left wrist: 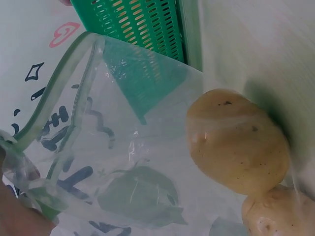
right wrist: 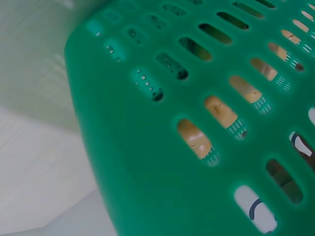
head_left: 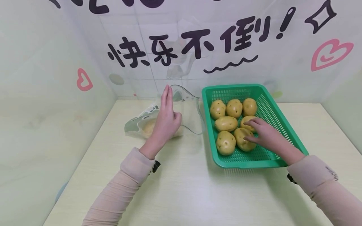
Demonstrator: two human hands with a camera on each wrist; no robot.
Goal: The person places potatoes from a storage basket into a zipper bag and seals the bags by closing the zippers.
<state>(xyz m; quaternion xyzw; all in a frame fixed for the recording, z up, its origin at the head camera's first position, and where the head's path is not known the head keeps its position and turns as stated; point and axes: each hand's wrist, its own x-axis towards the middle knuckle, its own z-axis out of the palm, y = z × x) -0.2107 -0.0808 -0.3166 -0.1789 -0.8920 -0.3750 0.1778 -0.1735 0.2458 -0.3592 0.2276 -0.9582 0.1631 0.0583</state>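
My left hand (head_left: 167,121) pinches the rim of a clear zip bag (left wrist: 147,113) with a pale green edge, holding its mouth up. Inside the bag lie two potatoes (left wrist: 236,140), touching each other on the table. To the right stands a green plastic basket (head_left: 251,164) with several potatoes (head_left: 226,142) in it. My right hand (head_left: 267,133) is inside the basket, thumb and fingers spread around the near-right potatoes (head_left: 244,141); whether it touches one I cannot tell. In the right wrist view the basket wall (right wrist: 133,147) hides that hand.
Both things stand on a pale table (head_left: 181,188) against a wall sheet (head_left: 181,72) with black lettering and pink hearts. Side panels (head_left: 42,110) close the table in at left and right. The basket's slotted walls rise around the potatoes.
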